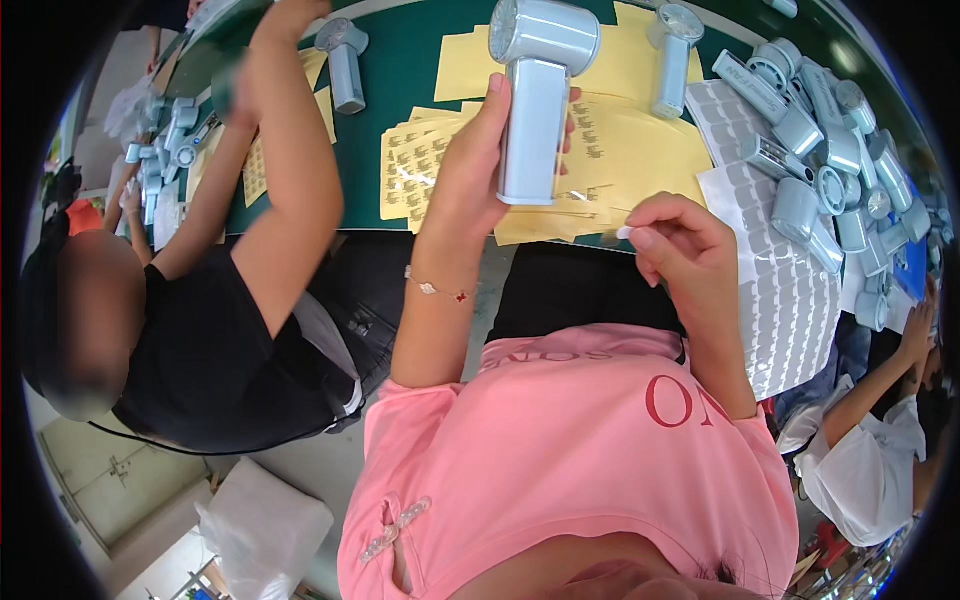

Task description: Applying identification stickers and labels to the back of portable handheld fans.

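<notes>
My left hand (480, 150) is wrapped round the handle of a light blue handheld fan (535, 130), held upright above the table with its round head at the top. Lower and to the right, my right hand (685, 240) pinches a small white sticker (625, 233) between thumb and forefinger. Beneath the fan lie yellow label sheets (430, 165) with rows of small printed labels, overlapping one another. Beside my right forearm, a white sheet of grey-white stickers (775, 290) hangs over the table's front edge.
Many light blue fans (840, 150) are heaped at the right. Single fans stand at the far side, one right of centre (675, 65) and one left (345, 70). A co-worker in black (220, 330) reaches over the green table (390, 60) at left; another person in white (865, 460) sits at right.
</notes>
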Motion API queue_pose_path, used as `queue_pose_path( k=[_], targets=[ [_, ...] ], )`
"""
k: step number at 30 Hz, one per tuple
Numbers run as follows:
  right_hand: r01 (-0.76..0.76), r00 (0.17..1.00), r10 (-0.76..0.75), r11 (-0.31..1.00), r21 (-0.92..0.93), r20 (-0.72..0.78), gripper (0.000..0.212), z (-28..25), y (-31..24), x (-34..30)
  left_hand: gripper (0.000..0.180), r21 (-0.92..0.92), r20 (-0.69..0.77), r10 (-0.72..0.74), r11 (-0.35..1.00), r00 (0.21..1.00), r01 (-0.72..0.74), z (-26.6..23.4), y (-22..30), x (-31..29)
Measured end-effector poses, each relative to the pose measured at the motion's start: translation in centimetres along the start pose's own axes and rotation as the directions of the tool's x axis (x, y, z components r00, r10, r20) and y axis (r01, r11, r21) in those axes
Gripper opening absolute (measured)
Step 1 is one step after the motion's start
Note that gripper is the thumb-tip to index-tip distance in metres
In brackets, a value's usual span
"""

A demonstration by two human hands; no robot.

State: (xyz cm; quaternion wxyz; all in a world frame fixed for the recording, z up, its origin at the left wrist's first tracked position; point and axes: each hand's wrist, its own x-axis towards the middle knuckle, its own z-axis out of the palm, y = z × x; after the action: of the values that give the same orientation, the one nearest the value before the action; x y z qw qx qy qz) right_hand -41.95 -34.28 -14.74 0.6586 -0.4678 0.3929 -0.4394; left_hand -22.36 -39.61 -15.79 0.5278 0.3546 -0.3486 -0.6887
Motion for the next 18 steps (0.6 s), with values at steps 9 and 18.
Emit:
queue_pose_path(
  k=[9, 18],
  targets=[
    [0.175, 0.979, -0.182, 0.982, 0.069, 0.096, 0.011, 2.8, -0.3, 1.4, 0.059, -0.270, -0.018, -0.003, 0.963, 1.000, -0.001, 3.1, -1.2, -1.6],
    [0.169, 0.981, -0.172, 0.985, 0.039, 0.085, 0.010, 3.4, -0.3, 1.4, 0.058, -0.353, 0.028, 0.037, 0.935, 0.999, -0.025, 2.7, -1.4, -1.9]
  ],
)
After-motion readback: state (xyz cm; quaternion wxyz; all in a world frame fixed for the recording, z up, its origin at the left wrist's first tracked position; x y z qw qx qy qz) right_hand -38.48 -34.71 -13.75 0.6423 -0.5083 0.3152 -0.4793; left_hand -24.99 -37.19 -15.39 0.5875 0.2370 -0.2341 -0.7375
